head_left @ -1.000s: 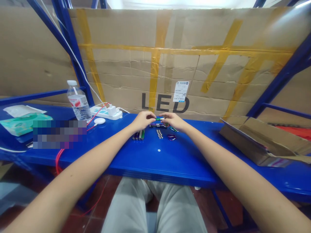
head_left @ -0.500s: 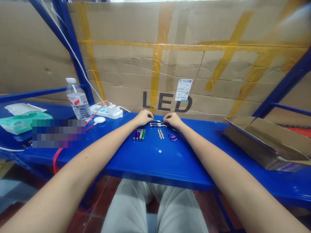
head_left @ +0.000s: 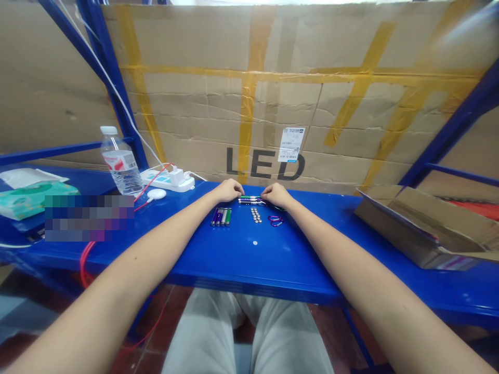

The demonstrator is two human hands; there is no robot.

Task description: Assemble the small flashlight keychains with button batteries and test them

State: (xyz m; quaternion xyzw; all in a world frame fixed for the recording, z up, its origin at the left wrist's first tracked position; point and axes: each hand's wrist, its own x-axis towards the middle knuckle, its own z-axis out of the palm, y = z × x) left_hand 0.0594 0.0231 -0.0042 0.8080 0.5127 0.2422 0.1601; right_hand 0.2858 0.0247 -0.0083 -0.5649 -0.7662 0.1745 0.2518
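At the back of the table my left hand (head_left: 231, 190) pinches the left end of a slim green metal tube (head_left: 245, 197). My right hand (head_left: 276, 194) has its fingertips closed at the tube's other end. The tube lies level against a row of similar purple and silver tubes (head_left: 251, 202), partly covered by my right fingers. Nearer to me, several short tubes in purple, silver and green (head_left: 221, 217) stand side by side. Small silver button cells (head_left: 255, 215) form two columns in the middle. Purple carabiner clips (head_left: 275, 221) lie beside them, below my right hand.
A white dot (head_left: 254, 243) marks the blue table (head_left: 234, 265). On the left are a water bottle (head_left: 121, 163), a power strip (head_left: 167, 180), a tissue pack (head_left: 37, 200) and red cable. An open carton (head_left: 413, 228) sits right; a large cardboard sheet (head_left: 202, 114) stands behind.
Both hands have brought the green tube slightly down and closer against the row of tubes. The whole view has shifted a little.
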